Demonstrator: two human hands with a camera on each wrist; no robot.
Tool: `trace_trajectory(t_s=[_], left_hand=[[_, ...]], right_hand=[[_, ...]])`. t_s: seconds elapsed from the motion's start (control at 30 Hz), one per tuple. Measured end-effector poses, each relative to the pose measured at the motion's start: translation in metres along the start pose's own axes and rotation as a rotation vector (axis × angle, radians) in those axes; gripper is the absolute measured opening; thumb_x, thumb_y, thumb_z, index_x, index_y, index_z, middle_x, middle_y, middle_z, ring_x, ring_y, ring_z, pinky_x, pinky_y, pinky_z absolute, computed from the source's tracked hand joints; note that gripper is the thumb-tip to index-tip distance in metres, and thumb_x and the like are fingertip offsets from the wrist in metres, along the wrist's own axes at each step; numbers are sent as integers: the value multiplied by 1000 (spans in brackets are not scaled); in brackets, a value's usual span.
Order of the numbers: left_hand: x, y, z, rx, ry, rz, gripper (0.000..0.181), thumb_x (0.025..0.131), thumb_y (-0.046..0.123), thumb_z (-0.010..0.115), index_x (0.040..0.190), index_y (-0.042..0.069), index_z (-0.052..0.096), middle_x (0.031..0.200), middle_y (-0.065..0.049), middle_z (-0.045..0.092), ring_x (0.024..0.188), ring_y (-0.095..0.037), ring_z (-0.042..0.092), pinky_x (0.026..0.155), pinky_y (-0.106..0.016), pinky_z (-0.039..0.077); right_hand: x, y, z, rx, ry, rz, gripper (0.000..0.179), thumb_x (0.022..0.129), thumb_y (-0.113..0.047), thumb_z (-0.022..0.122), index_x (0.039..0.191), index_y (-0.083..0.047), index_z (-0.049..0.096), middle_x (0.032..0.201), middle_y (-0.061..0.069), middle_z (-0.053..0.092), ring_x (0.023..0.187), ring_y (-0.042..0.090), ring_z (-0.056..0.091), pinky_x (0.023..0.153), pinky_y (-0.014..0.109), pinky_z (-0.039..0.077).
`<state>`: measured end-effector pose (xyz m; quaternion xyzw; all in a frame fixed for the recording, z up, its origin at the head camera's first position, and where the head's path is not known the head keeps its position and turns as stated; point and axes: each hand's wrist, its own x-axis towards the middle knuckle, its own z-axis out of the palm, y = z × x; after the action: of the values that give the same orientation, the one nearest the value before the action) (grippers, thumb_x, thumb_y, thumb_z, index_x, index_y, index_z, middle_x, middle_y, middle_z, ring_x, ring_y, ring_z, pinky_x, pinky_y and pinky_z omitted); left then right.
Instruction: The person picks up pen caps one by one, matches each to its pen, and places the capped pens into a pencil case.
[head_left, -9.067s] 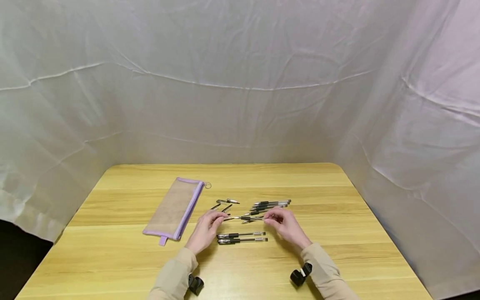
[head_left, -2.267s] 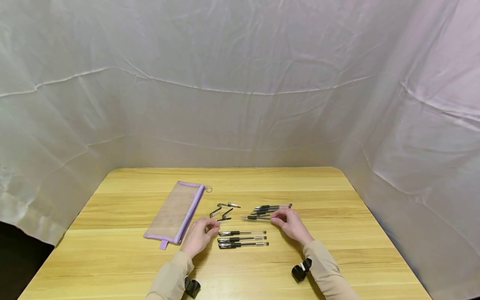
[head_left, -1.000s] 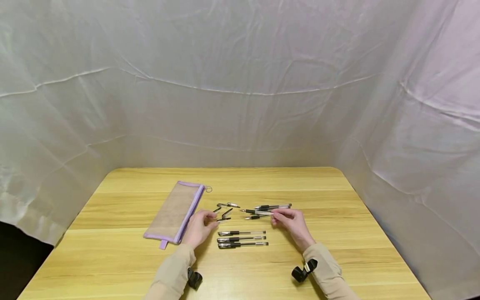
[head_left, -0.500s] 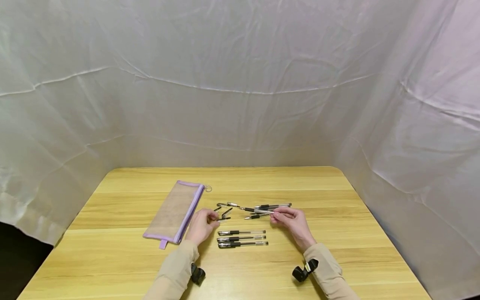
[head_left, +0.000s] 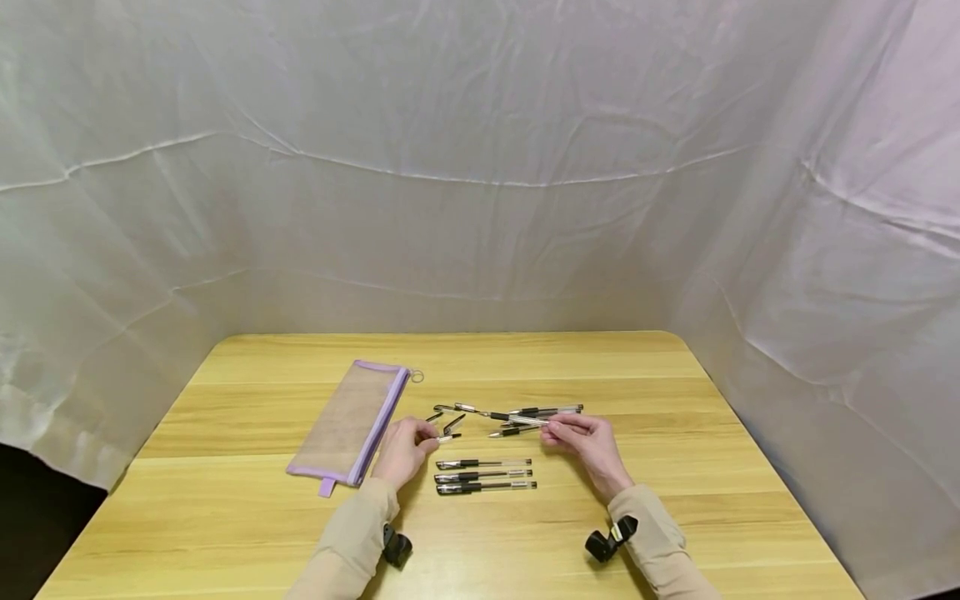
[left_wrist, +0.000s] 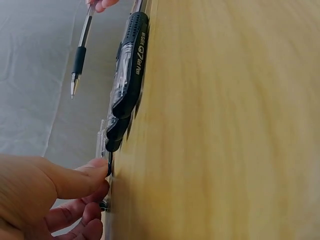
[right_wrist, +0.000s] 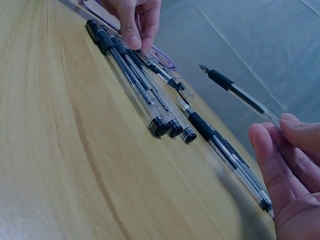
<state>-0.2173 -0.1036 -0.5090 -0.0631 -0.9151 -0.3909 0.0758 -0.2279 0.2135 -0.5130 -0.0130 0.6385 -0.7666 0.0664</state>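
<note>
My right hand (head_left: 588,446) pinches an uncapped gel pen (right_wrist: 240,95) by its clear rear barrel, its tip pointing left and raised off the table. My left hand (head_left: 405,450) has thumb and fingers together on a clear pen cap (left_wrist: 101,140) with a black clip, low at the tabletop. Several other loose caps (head_left: 453,423) lie just beyond those fingers. Three capped gel pens (head_left: 483,477) lie parallel in front, between the hands. More uncapped pens (head_left: 543,411) lie behind and under the held pen, partly hidden by my right hand.
A mesh zip pouch (head_left: 348,421) with purple edging and a ring lies flat to the left of the caps. The wooden table (head_left: 645,533) is bordered by grey cloth walls (head_left: 480,250) at the back and sides.
Since the oldest frame, a third capped pen has joined the front row. Lately my right hand has lifted another uncapped pen clear of its pile, while the left hand has closed on a cap.
</note>
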Motion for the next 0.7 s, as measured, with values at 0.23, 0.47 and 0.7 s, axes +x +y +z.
trace_trajectory(t_s=[0.23,0.47,0.7], left_hand=[[-3,2,-1,3,29,22,4,88,5,74,91,4,76,92,-8,77,88,-26,70,85,-42,57],[-6,3,-2,-152,34,-16,10,91,6,71,99,2,76,93,-10,77,88,-24,71,84,-39,58],[-8,5,-3,-278,63,-38,11,88,6,75,98,5,77,93,-10,77,84,-17,70,78,-23,57]], right_hand=[[1,-1,-1,4,8,-4,46,89,1,72,124,24,54,94,14,79,84,20,77,86,37,62],[1,-2,0,9,16,-8,46,90,2,70,125,25,52,92,9,79,86,20,77,86,36,62],[1,-3,3,-14,-18,-43,46,90,-1,72,123,25,54,98,18,77,85,19,77,87,40,62]])
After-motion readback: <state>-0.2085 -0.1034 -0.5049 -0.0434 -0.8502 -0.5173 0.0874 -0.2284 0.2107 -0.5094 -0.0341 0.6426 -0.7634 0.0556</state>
